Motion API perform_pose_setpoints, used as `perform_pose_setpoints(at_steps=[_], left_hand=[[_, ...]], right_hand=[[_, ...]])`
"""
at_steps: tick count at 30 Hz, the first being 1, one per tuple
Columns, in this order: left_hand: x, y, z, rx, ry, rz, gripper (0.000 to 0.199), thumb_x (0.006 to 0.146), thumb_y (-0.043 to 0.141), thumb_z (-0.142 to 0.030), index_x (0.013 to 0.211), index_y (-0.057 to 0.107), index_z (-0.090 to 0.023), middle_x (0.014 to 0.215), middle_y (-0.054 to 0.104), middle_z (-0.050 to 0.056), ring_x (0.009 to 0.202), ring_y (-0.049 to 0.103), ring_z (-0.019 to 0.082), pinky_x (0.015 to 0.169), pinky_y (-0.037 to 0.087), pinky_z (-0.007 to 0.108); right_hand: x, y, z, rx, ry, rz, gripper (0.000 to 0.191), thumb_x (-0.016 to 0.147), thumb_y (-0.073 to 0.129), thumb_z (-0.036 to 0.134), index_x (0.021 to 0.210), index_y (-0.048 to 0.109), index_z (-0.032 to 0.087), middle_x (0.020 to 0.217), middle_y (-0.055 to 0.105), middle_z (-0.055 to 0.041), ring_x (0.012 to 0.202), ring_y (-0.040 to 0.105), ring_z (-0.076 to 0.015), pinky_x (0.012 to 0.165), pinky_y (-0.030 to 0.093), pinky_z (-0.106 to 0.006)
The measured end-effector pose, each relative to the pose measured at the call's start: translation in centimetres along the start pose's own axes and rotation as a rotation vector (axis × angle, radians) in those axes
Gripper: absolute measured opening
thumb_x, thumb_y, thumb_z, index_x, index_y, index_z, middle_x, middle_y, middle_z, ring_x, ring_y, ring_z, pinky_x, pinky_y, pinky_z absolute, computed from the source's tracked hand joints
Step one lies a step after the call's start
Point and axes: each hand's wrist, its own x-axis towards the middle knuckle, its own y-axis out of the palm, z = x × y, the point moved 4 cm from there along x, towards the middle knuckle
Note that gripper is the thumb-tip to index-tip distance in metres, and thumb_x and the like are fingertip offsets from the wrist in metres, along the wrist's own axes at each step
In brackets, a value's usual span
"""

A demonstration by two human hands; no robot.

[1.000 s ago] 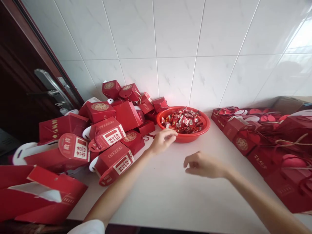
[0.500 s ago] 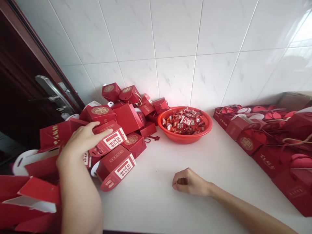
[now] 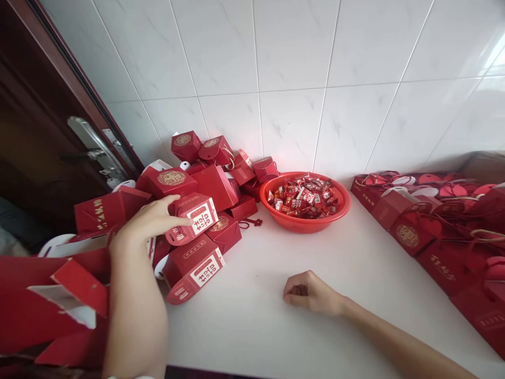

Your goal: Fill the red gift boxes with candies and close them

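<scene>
My left hand [image 3: 152, 220] grips a small red gift box [image 3: 193, 210] at the pile on the left. Its thumb lies across the box's white label with red characters, and the fingertips reach over the top edge. Just below is another red gift box [image 3: 197, 268] with the same label, tilted against the pile. My right hand [image 3: 310, 292] rests on the white table [image 3: 256, 326] with its fingers curled; I see nothing in them. Beyond it sits a red plastic basket [image 3: 305, 226] full of red-wrapped candies [image 3: 305, 197].
Several filled-looking rows of red boxes [image 3: 408, 234] stand along the right side. A larger opened red carton [image 3: 35, 305] is at the lower left. A dark door with a metal handle [image 3: 92, 139] is on the left, and a tiled wall [image 3: 292, 121] closes the back.
The box in my left hand has shifted slightly right over the one below, its label more covered by my thumb. My right hand stays curled on the table. The view has turned slightly.
</scene>
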Motion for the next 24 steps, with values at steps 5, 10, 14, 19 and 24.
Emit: perform_pose_setpoints(at_steps=[5, 10, 14, 19, 24], left_hand=[[-1.3, -0.1, -0.9, 0.068, -0.062, 0.137, 0.079, 0.080, 0.069, -0.040, 0.151, 0.044, -0.018, 0.154, 0.045, 0.019, 0.135, 0.050, 0.036, 0.107, 0.041, 0.043], [-2.4, -1.6, -2.2, 0.025, -0.017, -0.008, 0.076, 0.077, 0.069, -0.049, 0.146, 0.051, -0.024, 0.148, 0.053, 0.013, 0.131, 0.051, 0.039, 0.107, 0.042, 0.048], [-3.7, -1.4, -5.2, -0.233, 0.146, 0.025, 0.082, 0.070, 0.074, -0.055, 0.144, 0.052, -0.029, 0.139, 0.063, 0.005, 0.120, 0.061, 0.030, 0.101, 0.048, 0.038], [-5.6, 3.0, -11.0, -0.372, 0.420, 0.462, 0.067, 0.078, 0.060, -0.071, 0.129, 0.065, -0.028, 0.118, 0.074, 0.001, 0.105, 0.069, 0.025, 0.089, 0.053, 0.030], [-6.2, 8.1, -15.0, -0.224, 0.541, 0.703, 0.058, 0.078, 0.058, -0.075, 0.101, 0.077, -0.025, 0.106, 0.077, 0.003, 0.094, 0.071, 0.025, 0.078, 0.053, 0.027]], right_hand=[[-0.2, -0.1, 0.1, 0.007, -0.008, 0.002, 0.014, 0.079, 0.066, 0.029, 0.075, 0.069, 0.016, 0.064, 0.056, 0.0006, 0.058, 0.044, -0.0097, 0.053, 0.036, -0.023], [-0.2, 0.0, 0.0, 0.014, -0.016, 0.000, 0.019, 0.080, 0.068, 0.034, 0.075, 0.069, 0.016, 0.064, 0.056, 0.0004, 0.058, 0.046, -0.0100, 0.053, 0.037, -0.023], [-0.3, -0.2, 0.3, 0.039, -0.081, -0.061, 0.029, 0.084, 0.068, 0.043, 0.096, 0.066, 0.017, 0.075, 0.061, -0.0007, 0.057, 0.045, -0.0085, 0.053, 0.038, -0.023], [-1.3, -3.2, 1.8, 0.049, -0.280, -0.484, 0.063, 0.087, 0.066, 0.050, 0.139, 0.038, 0.029, 0.132, 0.055, -0.0113, 0.065, 0.054, -0.0087, 0.064, 0.050, -0.029], [-2.9, -6.6, 2.7, -0.193, -0.386, -0.564, 0.096, 0.082, 0.074, 0.044, 0.157, 0.015, 0.034, 0.155, 0.036, -0.0159, 0.086, 0.061, -0.0173, 0.076, 0.054, -0.037]])
